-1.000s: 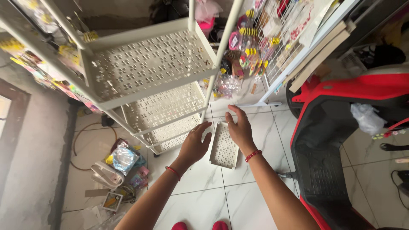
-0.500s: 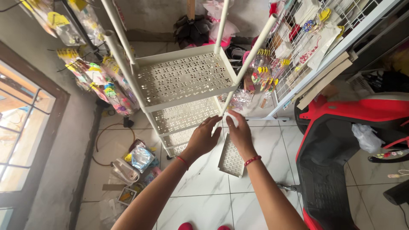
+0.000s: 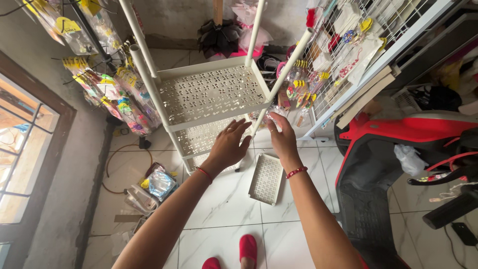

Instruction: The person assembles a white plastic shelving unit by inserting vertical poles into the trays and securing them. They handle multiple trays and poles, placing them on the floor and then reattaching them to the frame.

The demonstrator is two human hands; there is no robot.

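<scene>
Reaching, both hands spread open, left hand (image 3: 228, 145) and right hand (image 3: 283, 140) flanking white perforated plastic shelf rack's slanted front post (image 3: 279, 84), right nearer, not gripping.

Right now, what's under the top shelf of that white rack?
Under the top shelf sit two more perforated shelves; the left hand and the top shelf cover much of them.

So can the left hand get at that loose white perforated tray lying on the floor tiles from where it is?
Probably yes. The left hand is up by the white rack's front post, and the loose tray lies flat on the tiles just below and to its right. Nothing sits between them; it would only need to drop down.
</scene>
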